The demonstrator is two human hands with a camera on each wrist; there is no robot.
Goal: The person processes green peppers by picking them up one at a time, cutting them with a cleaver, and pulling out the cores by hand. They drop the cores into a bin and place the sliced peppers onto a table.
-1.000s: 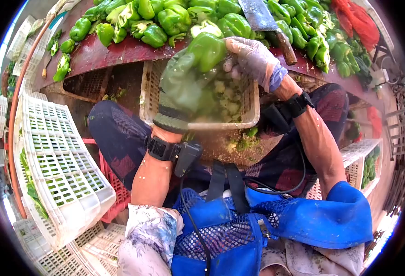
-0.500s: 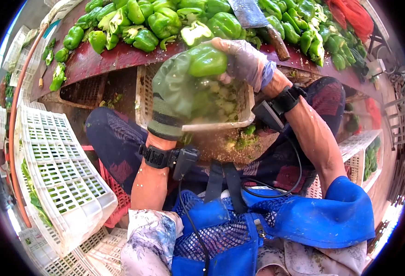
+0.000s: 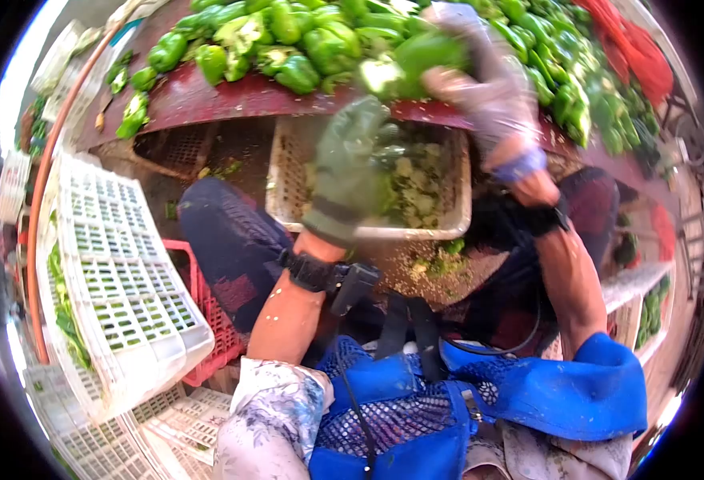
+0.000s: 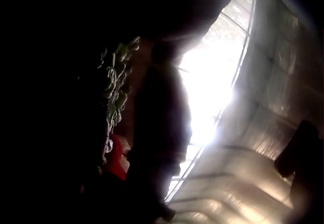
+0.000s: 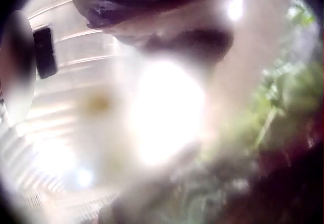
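Observation:
In the head view my right hand (image 3: 496, 100), in a thin translucent glove, reaches over the red table's near edge. Its thumb and fingers lie around a whole green bell pepper (image 3: 432, 60), blurred by motion. A cut pepper (image 3: 382, 75) with its pale inside showing lies just left of it. My left hand (image 3: 348, 160), in a green rubber glove, hovers over a pale plastic crate (image 3: 286, 188) with its fingers loosely extended and no pepper in them. Light-coloured pepper scraps (image 3: 418, 188) lie in the crate. Both wrist views are too dark or blurred to show either hand's grip.
Piled green peppers (image 3: 332, 48) cover the red table (image 3: 200, 96). A red net bag (image 3: 636, 60) sits at the far right. White slatted crates (image 3: 120, 264) stand at the left beside a red crate (image 3: 208, 312). Scraps (image 3: 440, 260) litter the floor before the pale crate.
The pepper earlier held between both hands is gone from them. The right hand has moved up and right to another pepper, covering where the cleaver lay. The view has shifted slightly.

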